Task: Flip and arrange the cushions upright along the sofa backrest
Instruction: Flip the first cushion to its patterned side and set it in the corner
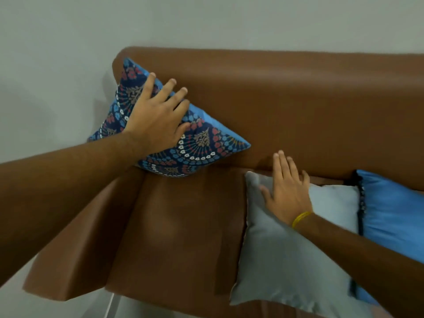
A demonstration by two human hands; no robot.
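A patterned dark-blue cushion (202, 145) stands tilted in the left corner of the brown sofa, leaning against the backrest (298, 106). My left hand (158, 115) lies flat on its face with fingers spread, pressing it back. A plain grey cushion (286, 260) lies flat on the seat to the right. My right hand (286, 193) rests open on the grey cushion's upper part, fingers apart, a yellow band on the wrist. A shiny blue cushion (394, 214) with dark trim lies at the right edge, partly overlapping the grey one.
The sofa's left armrest (75, 260) runs under my left forearm. Bare seat leather (179, 226) shows between the patterned and grey cushions. A pale wall (206, 21) rises behind the backrest.
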